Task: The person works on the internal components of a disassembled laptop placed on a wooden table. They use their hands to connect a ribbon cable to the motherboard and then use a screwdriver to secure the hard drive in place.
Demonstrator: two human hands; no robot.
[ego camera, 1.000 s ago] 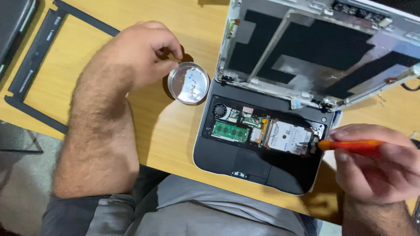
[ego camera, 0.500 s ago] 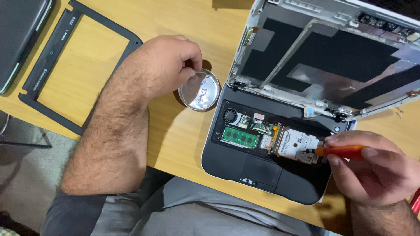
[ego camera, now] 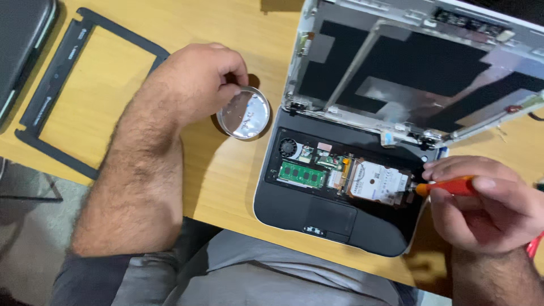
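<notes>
Black rectangular plastic screen bezel flat near left edge of light wooden table. Left hand fingertips pinched over rim of small round shiny metal dish; what they pinch hidden. Opened grey laptop base, internals exposed, at front edge. Right hand grips orange-handled screwdriver, tip at silver hard drive.
</notes>
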